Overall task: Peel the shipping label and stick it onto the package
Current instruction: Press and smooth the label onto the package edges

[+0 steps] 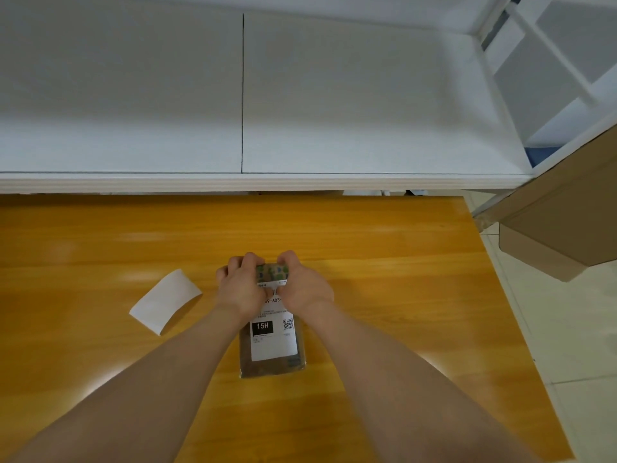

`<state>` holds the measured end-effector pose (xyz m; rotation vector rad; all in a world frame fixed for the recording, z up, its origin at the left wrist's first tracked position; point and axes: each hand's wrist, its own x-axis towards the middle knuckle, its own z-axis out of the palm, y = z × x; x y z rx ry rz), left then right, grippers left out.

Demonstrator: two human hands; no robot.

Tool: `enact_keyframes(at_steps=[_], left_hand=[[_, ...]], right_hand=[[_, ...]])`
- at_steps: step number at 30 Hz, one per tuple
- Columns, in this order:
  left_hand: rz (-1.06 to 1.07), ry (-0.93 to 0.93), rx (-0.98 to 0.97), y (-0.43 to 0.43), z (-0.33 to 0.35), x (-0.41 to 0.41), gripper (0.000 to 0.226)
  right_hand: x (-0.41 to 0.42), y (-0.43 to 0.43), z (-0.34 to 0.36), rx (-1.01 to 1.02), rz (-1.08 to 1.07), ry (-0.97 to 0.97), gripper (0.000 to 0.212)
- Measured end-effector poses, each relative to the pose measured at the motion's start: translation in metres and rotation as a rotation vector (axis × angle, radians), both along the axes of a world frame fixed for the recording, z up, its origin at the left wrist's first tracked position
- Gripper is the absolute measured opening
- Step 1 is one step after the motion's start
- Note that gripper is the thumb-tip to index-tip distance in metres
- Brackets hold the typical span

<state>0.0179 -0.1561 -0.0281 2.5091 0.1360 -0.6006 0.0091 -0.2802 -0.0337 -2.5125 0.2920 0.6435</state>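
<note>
Fingers (241, 261) of the left hand (238, 290) were curled over the far end of the package (272, 368); those of the right hand (305, 287) were curled over the same end just beside them; both hands gripped that end, with a green-patterned strip (272, 271) showing in the gap between them; the thumbs were hidden, so whether they pressed on the label (274, 345) could not be told. The label lay flat on top of the package, white, with a black "15H" block and a QR code facing up; its far part ran under the hands. The package, brown, lay lengthwise on the table (384, 295), near its middle; its near end showed brown past the label's edge. A white sheet (165, 300), slightly curled, lay on the table to the left, apart from the left forearm; a cardboard box (567, 222) showed beyond the table's right edge; a white shelf (334, 111) ran beyond the table's far edge.
</note>
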Motion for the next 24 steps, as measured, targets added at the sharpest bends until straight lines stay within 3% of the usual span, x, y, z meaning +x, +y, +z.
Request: enact_keyframes(at_steps=[6, 11, 14, 18, 24], left_hand=[[-0.029, 0.016, -0.018, 0.000, 0.002, 0.004, 0.079], [-0.301, 0.126, 0.095, 0.003, 0.003, 0.001, 0.118], [-0.381, 0.148, 0.163, 0.005, 0.005, 0.000, 0.131], [-0.382, 0.093, 0.196, 0.006, 0.006, 0.000, 0.129], [-0.330, 0.074, 0.151, 0.006, 0.009, 0.005, 0.107]], right_hand=[[-0.002, -0.015, 0.001, 0.208, 0.024, 0.023, 0.060], [-0.009, -0.031, 0.008, 0.366, 0.121, 0.187, 0.111], [-0.009, -0.032, 0.015, 0.327, 0.190, 0.240, 0.123], [-0.008, -0.027, 0.015, 0.295, 0.187, 0.241, 0.124], [-0.001, -0.023, 0.014, 0.264, 0.145, 0.225, 0.104]])
